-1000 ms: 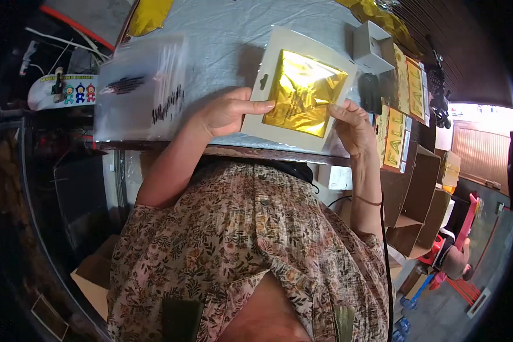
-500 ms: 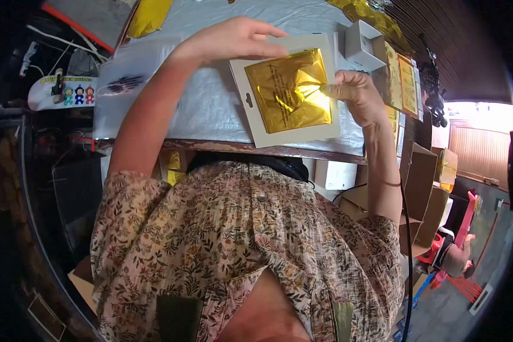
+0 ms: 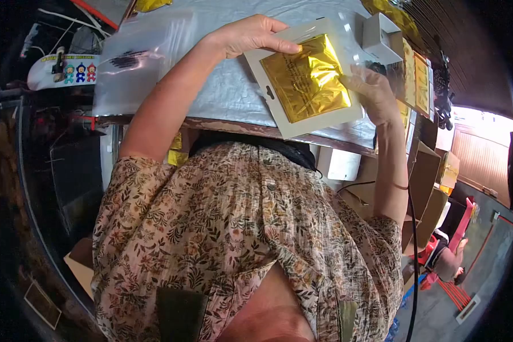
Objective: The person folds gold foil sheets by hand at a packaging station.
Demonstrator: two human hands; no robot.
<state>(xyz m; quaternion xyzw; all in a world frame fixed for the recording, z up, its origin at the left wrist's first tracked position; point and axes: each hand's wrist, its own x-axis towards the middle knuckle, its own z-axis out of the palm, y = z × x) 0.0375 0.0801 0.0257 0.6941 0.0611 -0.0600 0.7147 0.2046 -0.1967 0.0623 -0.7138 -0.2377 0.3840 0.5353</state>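
Observation:
A white backing card (image 3: 275, 117) with a hang hole carries a shiny gold foil packet (image 3: 308, 77) with dark print, tilted above the table. My left hand (image 3: 256, 35) grips its upper left edge, thumb lying over the top of the packet. At the card's right edge is my right hand (image 3: 375, 94), slightly blurred, its thumb over the packet's side; the fingers behind are partly hidden. Left of the card lies a stack of clear plastic bags (image 3: 139, 71) with dark print.
The table (image 3: 222, 94) has a silvery cover. A small white open box (image 3: 381, 40) stands at the right, beside yellow printed packs (image 3: 419, 82). Cardboard boxes (image 3: 430, 199) stand below on the right. Another person (image 3: 447, 259) sits farther off at the right.
The card and packet have shifted up and right and tilted more. My left hand, hovering over the card's top before, now grips its edge with the thumb on the packet.

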